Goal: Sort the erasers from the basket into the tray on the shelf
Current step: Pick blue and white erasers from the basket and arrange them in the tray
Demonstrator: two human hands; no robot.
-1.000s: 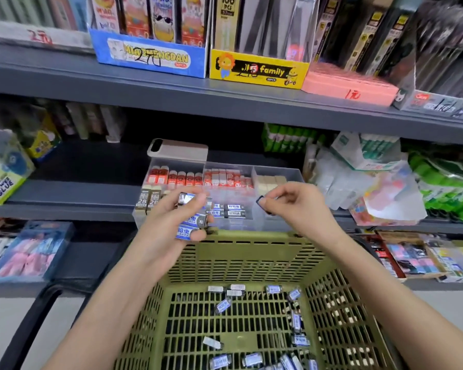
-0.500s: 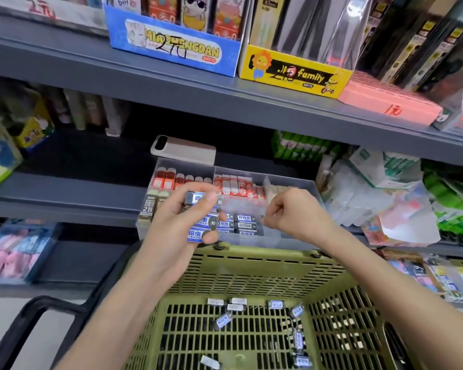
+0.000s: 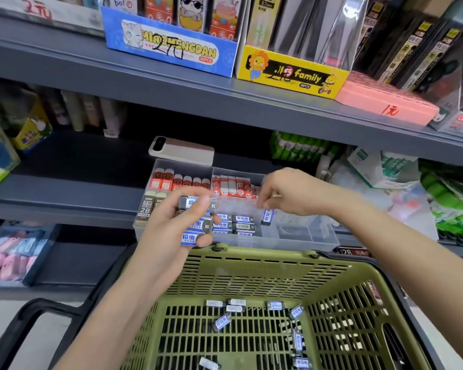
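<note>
A clear plastic tray [image 3: 300, 243] with compartments stands on the middle shelf and holds rows of red, brown and blue-and-black erasers. My left hand [image 3: 171, 231] grips a stack of blue-and-black erasers [image 3: 197, 225] in front of the tray's left half. Over the tray's middle, my right hand [image 3: 286, 193] pinches one blue-and-black eraser [image 3: 267, 216], which hangs upright just right of the blue erasers lying in the tray. The green basket [image 3: 251, 265] sits below, with several loose erasers [image 3: 222, 322] on its slotted floor.
A beige phone [image 3: 182, 150] lies behind the tray. Blue and yellow display boxes [image 3: 171, 53] stand on the upper shelf. Bagged goods [image 3: 401, 198] crowd the shelf right of the tray. The basket's black handle [image 3: 30, 321] sticks out at lower left.
The view has drawn closer to the shelf. My right hand has moved forward over the tray, and the eraser it pinches now hangs lower inside it. The left hand's stack stays held.
</note>
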